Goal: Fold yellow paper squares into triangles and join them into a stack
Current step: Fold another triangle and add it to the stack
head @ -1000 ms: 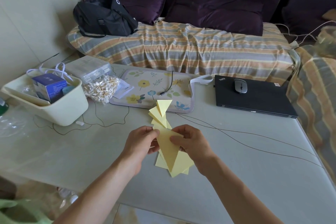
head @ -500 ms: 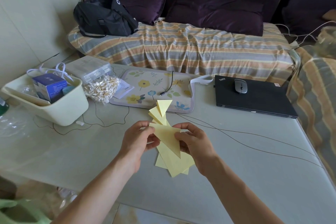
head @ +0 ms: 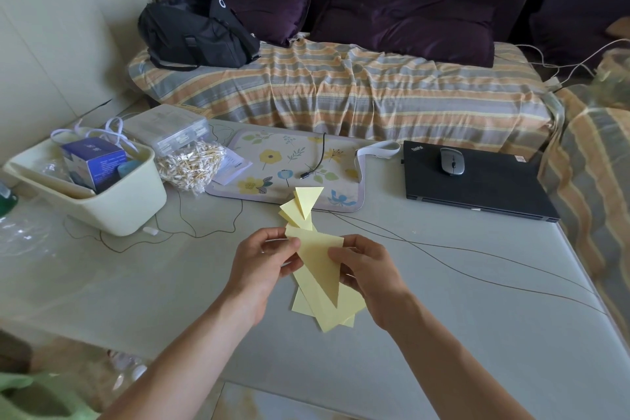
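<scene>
A folded yellow triangle (head: pixel 320 266) is held just above the bench (head: pixel 477 317), point toward the person, over a few loose yellow paper squares (head: pixel 335 312) lying flat beneath it. The left hand (head: pixel 262 266) pinches its upper left corner between thumb and fingers; the right hand (head: pixel 366 271) grasps the right edge, thumb pressed on the face of the paper. Just beyond the hands sits the joined stack of triangles (head: pixel 301 206), its tip resting against the edge of a floral mat (head: pixel 293 160).

What I'd worry about is the crease: if either pinch slides, the edges will likely go out of line and the triangle may not slot cleanly into the stack. A careless push when joining could also knock that light stack askew or loosen it.

The bench is pale and smooth, crossed by thin cables (head: pixel 477 256). To the left stands a cream bin (head: pixel 126 211) with a blue box (head: pixel 93 160) inside, and a bag of cotton swabs (head: pixel 191 165). To the right lies a shut black laptop (head: pixel 477 187) with a mouse (head: pixel 451 161) on top. Behind is a sofa (head: pixel 341 92) under a striped cover, with a black bag (head: pixel 194 31).
</scene>
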The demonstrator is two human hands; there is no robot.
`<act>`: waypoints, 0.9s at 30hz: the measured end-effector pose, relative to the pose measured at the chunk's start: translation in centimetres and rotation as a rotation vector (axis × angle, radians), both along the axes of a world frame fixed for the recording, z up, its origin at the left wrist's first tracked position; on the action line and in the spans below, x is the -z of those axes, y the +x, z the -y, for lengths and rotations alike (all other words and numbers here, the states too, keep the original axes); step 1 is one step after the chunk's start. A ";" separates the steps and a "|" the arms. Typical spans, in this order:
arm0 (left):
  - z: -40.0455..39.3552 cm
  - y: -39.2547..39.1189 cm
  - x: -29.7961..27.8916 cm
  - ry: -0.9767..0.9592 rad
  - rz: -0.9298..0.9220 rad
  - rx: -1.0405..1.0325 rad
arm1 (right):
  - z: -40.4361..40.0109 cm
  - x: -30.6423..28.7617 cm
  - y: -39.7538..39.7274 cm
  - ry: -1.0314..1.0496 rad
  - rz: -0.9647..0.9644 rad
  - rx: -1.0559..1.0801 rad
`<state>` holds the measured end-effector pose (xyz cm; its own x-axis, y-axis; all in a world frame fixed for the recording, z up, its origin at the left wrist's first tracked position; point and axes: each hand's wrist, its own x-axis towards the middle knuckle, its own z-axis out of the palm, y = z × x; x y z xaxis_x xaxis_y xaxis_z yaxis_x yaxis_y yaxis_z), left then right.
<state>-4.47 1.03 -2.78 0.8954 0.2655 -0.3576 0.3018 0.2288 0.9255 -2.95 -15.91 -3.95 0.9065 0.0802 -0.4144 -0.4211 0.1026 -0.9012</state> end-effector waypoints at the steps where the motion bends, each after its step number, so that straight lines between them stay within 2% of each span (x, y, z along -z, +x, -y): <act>1: 0.0 0.0 0.0 -0.005 -0.003 -0.002 | 0.0 0.0 0.0 0.005 0.014 0.003; 14: -0.2 0.2 -0.4 -0.018 0.010 0.069 | -0.5 -1.1 -0.5 0.036 0.140 -0.006; 20: 0.1 0.2 -0.4 -0.151 -0.037 0.075 | -0.5 -1.1 -0.5 -0.039 0.192 0.012; 23: 0.1 0.0 -0.1 -0.112 -0.078 0.127 | -0.6 -1.0 -0.6 -0.075 0.206 -0.001; 27: -0.1 -0.2 0.0 -0.030 -0.055 0.070 | -0.6 -1.3 -0.7 -0.029 0.147 -0.007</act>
<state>-4.66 1.13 -2.77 0.8901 0.1918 -0.4136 0.3681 0.2329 0.9001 -3.65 -15.31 -2.67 0.9572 0.0765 -0.2790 -0.2845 0.0733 -0.9559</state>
